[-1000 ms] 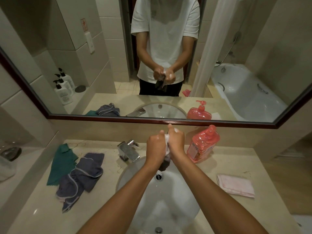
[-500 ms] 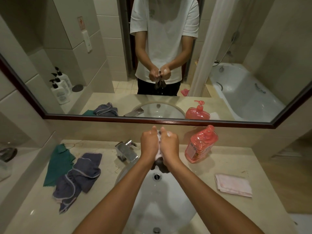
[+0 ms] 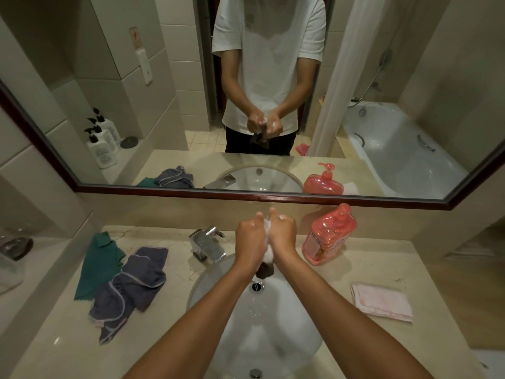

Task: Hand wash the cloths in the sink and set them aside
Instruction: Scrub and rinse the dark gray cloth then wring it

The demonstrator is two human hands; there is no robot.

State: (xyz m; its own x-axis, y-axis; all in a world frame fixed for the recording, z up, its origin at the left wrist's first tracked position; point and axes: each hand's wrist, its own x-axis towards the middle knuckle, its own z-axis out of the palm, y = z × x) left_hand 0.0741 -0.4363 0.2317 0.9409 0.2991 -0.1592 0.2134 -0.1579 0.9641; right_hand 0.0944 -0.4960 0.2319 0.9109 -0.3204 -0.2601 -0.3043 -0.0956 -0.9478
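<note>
I am standing at a beige bathroom counter (image 3: 341, 351) under a wide mirror (image 3: 273, 198), leaning over the white sink (image 3: 262, 332). My left hand (image 3: 250, 239) and right hand (image 3: 282, 236) are both gripping a dark cloth (image 3: 265, 270), squeezing it over the drain. It is feeling soft, soaked and soapy-slick, so I am bunching it tight mid-length.

Both forearms reach forward and meet at the wrists. The left hand (image 3: 250, 239) and right hand (image 3: 282, 233) are fisted side by side, knuckles up, foam between them.
</note>
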